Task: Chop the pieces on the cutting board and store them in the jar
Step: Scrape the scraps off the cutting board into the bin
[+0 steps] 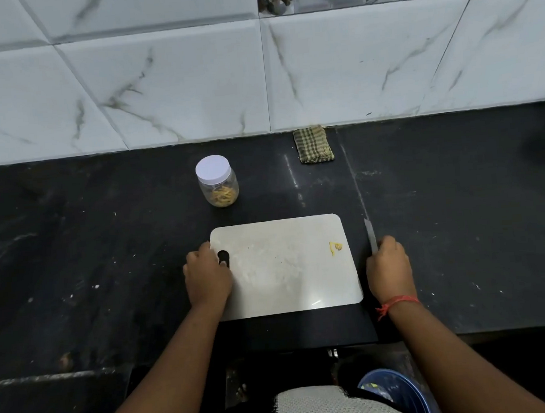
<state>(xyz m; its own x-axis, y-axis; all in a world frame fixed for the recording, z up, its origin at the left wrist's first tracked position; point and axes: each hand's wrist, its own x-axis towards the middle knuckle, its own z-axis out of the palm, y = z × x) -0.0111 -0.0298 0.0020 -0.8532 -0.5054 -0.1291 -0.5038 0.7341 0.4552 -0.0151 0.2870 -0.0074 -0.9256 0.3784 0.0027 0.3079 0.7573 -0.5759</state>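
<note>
A pale cutting board (285,266) lies flat on the black counter (106,250), its long axis running from nine o'clock to three o'clock, with the slotted handle hole at the nine o'clock end. Near its three o'clock edge sits a small clump of yellow pieces (335,248); the rest of the board shows only faint white smears.

The left hand (207,277) rests on the board's nine o'clock end, palm down, fingers curled over the edge beside the handle hole and gripping it. The forearm comes in from about seven o'clock.

The right hand (389,267) sits on the counter just off the board's three o'clock edge, closed around the handle of a knife (371,236). The blade points toward twelve o'clock, tilted slightly toward eleven, and lies parallel to the board's short edge, just beside it; whether it touches the board I cannot tell. A red thread (399,303) circles that wrist, and the forearm comes in from about five o'clock.

The jar (218,181) stands upright on the counter at about eleven o'clock from the board, near it but apart. Its white lid is on and yellow strips fill the bottom.

A folded checked cloth (313,144) lies against the tiled wall (255,78) at one o'clock. A blue bucket (397,391) shows below the counter edge.
</note>
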